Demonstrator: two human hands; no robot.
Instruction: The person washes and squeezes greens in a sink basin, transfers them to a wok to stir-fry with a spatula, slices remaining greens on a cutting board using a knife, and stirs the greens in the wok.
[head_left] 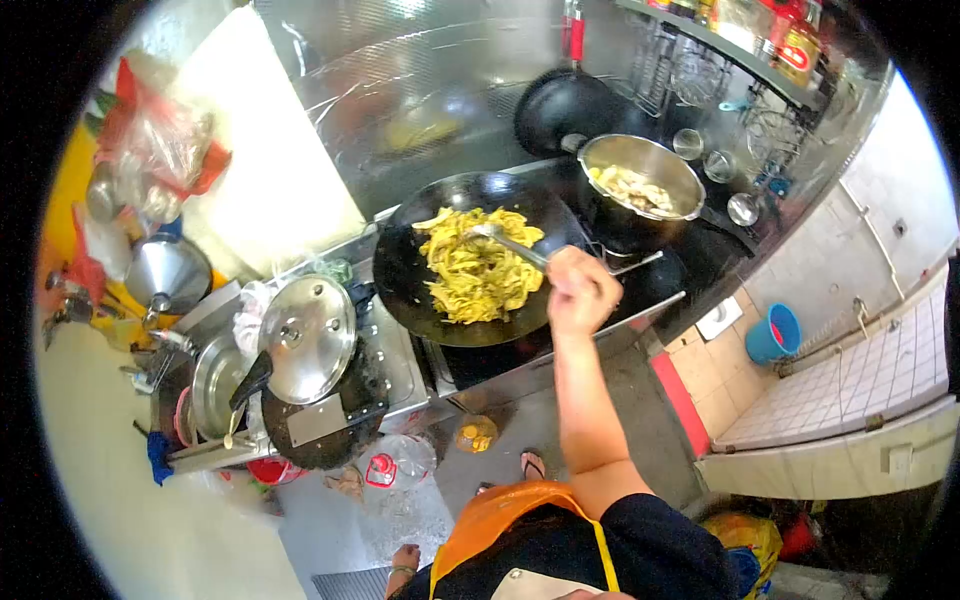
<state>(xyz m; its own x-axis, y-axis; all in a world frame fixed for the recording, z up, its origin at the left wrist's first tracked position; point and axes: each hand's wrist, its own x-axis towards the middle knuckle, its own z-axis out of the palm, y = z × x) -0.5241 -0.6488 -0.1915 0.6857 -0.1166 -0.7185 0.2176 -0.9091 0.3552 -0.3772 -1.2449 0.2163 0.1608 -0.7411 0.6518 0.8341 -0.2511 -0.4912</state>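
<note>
My right hand [582,290] is closed around the handle of a metal wok spatula [522,246]. The spatula's head rests in a heap of yellow-green food strips [480,285], partly covered by them. These strips lie in the middle of a large black wok [400,300] on the stove. My left hand [405,558] hangs low beside my orange apron [500,520], away from the counter. It looks small from here, and its fingers are not clear enough to tell whether they are open or closed.
A steel pot [690,185] with pale food pieces stands right of the wok. Left are a steel lid [308,340], a cleaver [316,420] on a round dark board [365,405], and a basin [215,385]. A black pan [550,110] leans behind. A plastic jug [408,462] is on the floor.
</note>
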